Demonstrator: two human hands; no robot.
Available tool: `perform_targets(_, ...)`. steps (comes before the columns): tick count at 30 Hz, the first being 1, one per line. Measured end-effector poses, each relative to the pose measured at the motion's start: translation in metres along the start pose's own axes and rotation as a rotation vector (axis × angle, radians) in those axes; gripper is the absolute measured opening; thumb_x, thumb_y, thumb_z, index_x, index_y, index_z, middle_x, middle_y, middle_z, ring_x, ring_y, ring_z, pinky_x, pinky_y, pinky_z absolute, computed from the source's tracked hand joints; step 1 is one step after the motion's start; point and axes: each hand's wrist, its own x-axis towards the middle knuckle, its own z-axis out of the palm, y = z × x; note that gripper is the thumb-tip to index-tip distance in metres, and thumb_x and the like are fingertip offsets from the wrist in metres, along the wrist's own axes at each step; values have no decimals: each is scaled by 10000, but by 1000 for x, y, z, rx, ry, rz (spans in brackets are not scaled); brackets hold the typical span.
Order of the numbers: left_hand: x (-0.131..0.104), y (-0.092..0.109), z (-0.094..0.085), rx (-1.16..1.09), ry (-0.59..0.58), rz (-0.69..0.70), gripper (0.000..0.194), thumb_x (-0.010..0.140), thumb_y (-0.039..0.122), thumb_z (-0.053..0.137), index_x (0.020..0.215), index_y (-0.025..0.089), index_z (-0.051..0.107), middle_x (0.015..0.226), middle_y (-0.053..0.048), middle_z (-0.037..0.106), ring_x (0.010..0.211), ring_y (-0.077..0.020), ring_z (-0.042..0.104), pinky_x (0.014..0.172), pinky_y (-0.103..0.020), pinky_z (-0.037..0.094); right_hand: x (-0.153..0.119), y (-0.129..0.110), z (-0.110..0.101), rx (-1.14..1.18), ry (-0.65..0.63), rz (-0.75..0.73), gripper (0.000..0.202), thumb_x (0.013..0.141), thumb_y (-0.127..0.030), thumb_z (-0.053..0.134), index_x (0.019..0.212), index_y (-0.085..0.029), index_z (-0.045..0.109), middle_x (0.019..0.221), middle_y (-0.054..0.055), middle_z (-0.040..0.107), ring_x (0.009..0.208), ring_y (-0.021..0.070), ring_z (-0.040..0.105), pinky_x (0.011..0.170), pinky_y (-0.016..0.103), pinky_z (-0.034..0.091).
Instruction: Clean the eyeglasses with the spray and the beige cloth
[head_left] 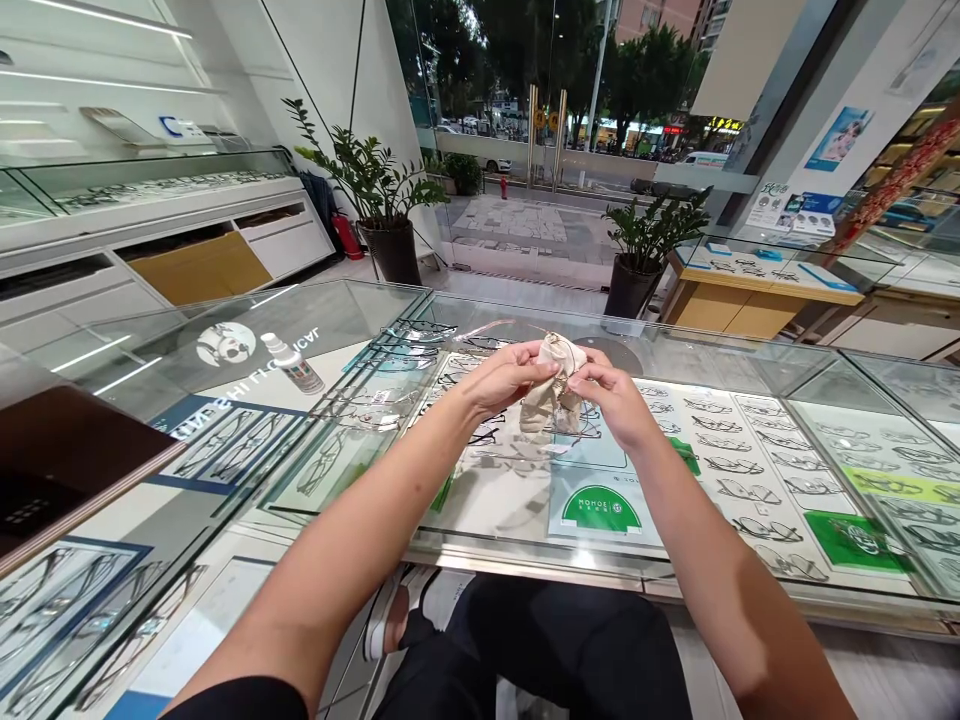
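Above the glass display counter [517, 545], both of my hands are closed on a crumpled beige cleaning cloth [536, 412]. My left hand [506, 378] pinches it from the left, thumb on top. From the right, the thumb and fingers of my right hand [611, 393] press into its folds. Thin wire-like parts show at the cloth's top and middle, perhaps of a glasses frame, but the cloth and fingers hide most of it. On the glass to the left stands a white spray bottle [294, 365]. Closer to my left forearm lies a pair of glasses [367, 410].
Rows of eyeglasses [731, 465] fill the case beneath the glass, beside a green-and-white card [600, 508]. A dark flat panel [67, 460] juts in at the left edge. Past the counter stand two potted plants [390, 235] and glass doors.
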Motion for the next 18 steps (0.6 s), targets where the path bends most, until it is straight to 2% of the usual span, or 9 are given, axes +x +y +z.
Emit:
perform_targets(3,2,-3,1,4,26,29,444,794,498,881,943,103,743,776,-59,708,638,-121,631,620,-222,488,0,-1,0,-3,9,-5,191,817,-445,813,754,-267,778,1449,67,577,1460,335,473,1236,504,322)
perform_targets(7,3,-5,4,-33,52,24,495,716,404,954,1070,131,741,854,-59,745,694,-141,679,674,-243,531,-1,-1,0,-119,11,-73,234,841,-493,800,762,-274,779,1500,55,566,1482,337,436,1267,510,265)
perform_targets(13,1,-8,1,6,65,-105,431,695,447,953,836,95,748,767,-78,731,647,-152,674,639,-259,525,-3,-2,1,-282,-3,-142,232,887,-505,752,791,-295,777,1559,20,551,1506,340,374,1294,556,154)
perform_targets(15,1,-8,-3,12,55,-122,406,673,418,967,814,101,757,735,-65,724,614,-136,652,615,-243,506,-3,-3,0,-279,-12,-117,241,874,-495,769,754,-286,768,1536,28,572,1500,338,382,1292,555,158)
perform_targets(18,2,-7,-10,25,29,-118,372,639,365,987,771,104,758,696,-48,711,576,-109,610,578,-220,468,-2,-4,-2,-150,-60,-50,261,838,-491,809,710,-269,764,1492,45,603,1468,337,446,1263,536,250)
